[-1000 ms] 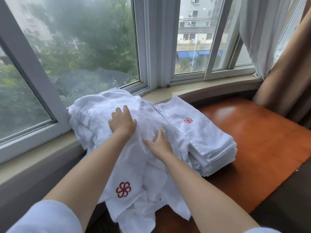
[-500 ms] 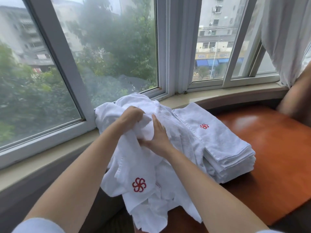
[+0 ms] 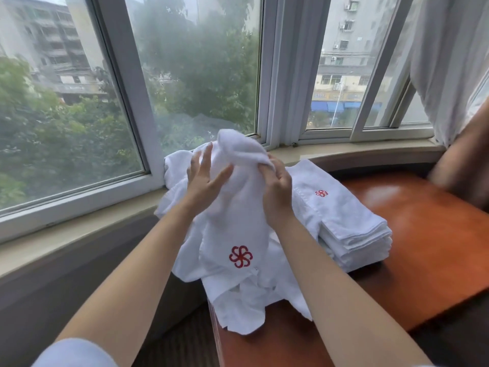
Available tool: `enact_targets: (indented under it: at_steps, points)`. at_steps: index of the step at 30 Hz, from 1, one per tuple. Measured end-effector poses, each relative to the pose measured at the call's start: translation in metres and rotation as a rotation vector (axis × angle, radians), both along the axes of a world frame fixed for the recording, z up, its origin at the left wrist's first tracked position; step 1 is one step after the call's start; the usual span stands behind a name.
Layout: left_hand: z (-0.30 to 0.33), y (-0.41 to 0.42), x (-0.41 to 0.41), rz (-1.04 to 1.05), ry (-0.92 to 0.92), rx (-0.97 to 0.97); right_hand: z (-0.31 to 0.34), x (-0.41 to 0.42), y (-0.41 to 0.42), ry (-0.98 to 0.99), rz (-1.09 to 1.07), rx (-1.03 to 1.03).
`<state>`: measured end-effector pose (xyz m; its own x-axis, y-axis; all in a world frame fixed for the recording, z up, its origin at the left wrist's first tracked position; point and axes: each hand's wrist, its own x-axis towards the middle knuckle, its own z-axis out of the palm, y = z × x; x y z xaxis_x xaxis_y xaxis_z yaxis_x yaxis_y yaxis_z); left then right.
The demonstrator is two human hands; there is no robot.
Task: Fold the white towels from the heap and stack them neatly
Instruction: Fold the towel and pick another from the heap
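Two hands work one white towel in the head view, lifted off the heap that sprawls over the near corner of the orange-brown table and up onto the window sill. The right hand pinches a bunched fold near the towel's top, fingers curled into the cloth. The left hand is released, fingers straight and spread, palm against the towel's left side. The towel hangs with its red flower emblem low and facing the camera. Just to the right, touching the heap, sits the folded stack.

To do this step well, I judge the left hand should find a corner or hem rather than the middle, so both hands can shake the towel flat before folding; a grip on bunched cloth would leave creases.

Against half a second ago, the towel is raised higher, and the left hand has let go of the cloth it gripped and opened.
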<state>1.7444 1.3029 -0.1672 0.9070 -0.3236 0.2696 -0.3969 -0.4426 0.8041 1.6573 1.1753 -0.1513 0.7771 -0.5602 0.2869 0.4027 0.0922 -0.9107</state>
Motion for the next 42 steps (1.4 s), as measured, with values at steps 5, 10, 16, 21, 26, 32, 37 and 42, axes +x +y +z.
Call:
enact_targets:
  at_steps: [5,10,16,21,26,32,37,42]
  points:
    - [-0.012,-0.019,-0.009,-0.184,-0.014,0.252,0.013,-0.020,-0.016,0.022,-0.239,-0.065]
    - [0.000,-0.045,-0.038,-0.181,0.262,-0.268,-0.008,-0.032,-0.035,0.190,-0.049,-0.080]
    - [0.029,-0.073,-0.033,-0.201,0.531,-0.807,-0.018,-0.036,-0.066,0.154,0.232,-0.103]
    - [0.041,-0.128,-0.029,-0.160,0.632,-1.047,-0.036,-0.042,-0.126,0.465,0.479,-0.138]
    - [0.023,-0.189,-0.038,-0.072,0.636,-0.743,-0.025,-0.035,-0.195,0.442,0.259,0.004]
    - [-0.015,-0.225,-0.064,-0.264,0.605,-0.481,-0.016,-0.024,-0.259,0.427,0.353,0.083]
    - [-0.020,-0.250,-0.071,0.199,0.587,-0.550,-0.023,-0.028,-0.299,0.305,0.461,0.160]
    - [-0.004,-0.288,-0.059,0.197,0.646,-0.742,-0.024,-0.042,-0.320,0.355,0.461,0.050]
